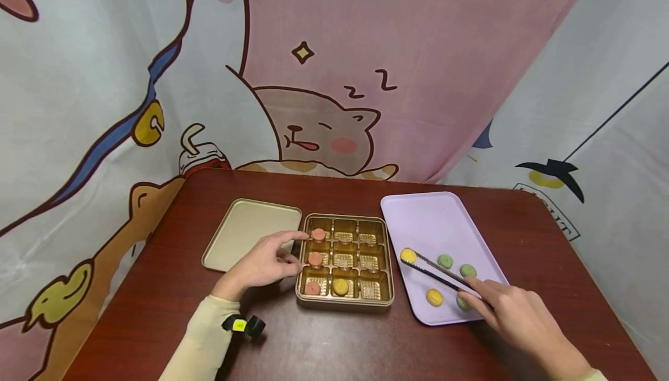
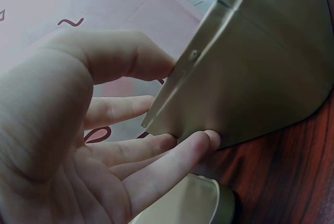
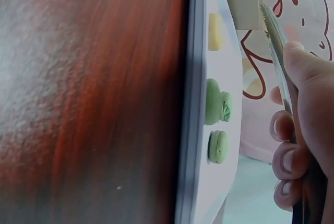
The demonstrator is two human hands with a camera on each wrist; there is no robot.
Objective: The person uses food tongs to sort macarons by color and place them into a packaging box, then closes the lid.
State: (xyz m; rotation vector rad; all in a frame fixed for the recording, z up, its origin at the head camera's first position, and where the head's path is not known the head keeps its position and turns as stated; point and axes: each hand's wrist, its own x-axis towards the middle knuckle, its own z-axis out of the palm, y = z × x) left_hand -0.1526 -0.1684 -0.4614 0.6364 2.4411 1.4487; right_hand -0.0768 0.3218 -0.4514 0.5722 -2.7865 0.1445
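Observation:
My right hand [image 1: 514, 311] grips a pair of metal tongs [image 1: 441, 273], their tips closed around a yellow macaron [image 1: 409, 255] over the left part of the lilac tray [image 1: 418, 212]. On that tray lie another yellow macaron [image 1: 434, 297] and three green ones, one partly hidden under the tongs. The gold tin [image 1: 345, 305] is divided into square compartments. Three pink macarons [image 1: 315, 259] fill its left column and a yellow macaron [image 1: 340, 286] sits front middle. My left hand [image 1: 265, 260] rests extended fingertips and thumb against the tin's left side, also visible in the left wrist view.
A flat gold lid [image 1: 256, 230] lies left of the tin, partly behind my left hand. The dark red wooden table [image 1: 334, 346] carries everything. Behind it hangs a curtain [image 1: 444, 67] with cartoon animals.

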